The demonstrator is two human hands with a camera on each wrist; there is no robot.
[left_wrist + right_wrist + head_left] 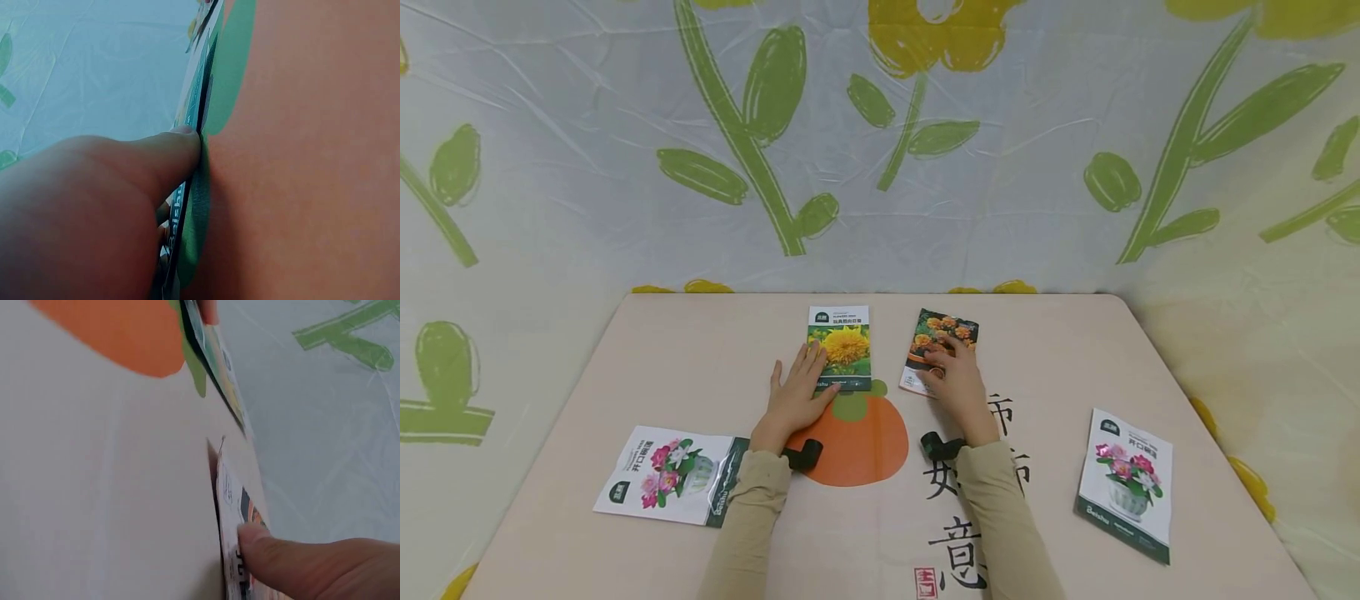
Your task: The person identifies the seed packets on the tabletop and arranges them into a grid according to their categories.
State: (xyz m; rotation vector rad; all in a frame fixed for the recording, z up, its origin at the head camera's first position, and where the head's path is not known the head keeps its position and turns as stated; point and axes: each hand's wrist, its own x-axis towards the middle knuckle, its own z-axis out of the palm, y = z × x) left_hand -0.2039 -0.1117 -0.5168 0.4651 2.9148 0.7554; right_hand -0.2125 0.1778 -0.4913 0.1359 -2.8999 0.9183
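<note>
At the back of the table lies a seed packet with a yellow flower (pixel 847 343), flat and upright to the view. My left hand (pixel 792 402) rests on its left and lower part, fingers spread, the thumb (pixel 169 153) touching the bottom edge. Just to the right, a second seed packet with orange flowers (pixel 917 354) lies slightly slanted. Over its right side my right hand (pixel 958 385) rests with lightly bent fingers. The right thumb (pixel 262 547) presses on the printed face near the white end.
A seed packet with pink flowers (pixel 658 479) lies sideways at the left, close to the left sleeve. Another pink-flower packet (pixel 1127 483) lies at the right. The table (pixel 1045 350) bears a printed orange fruit (pixel 857 442) and dark characters; a floral curtain hangs behind.
</note>
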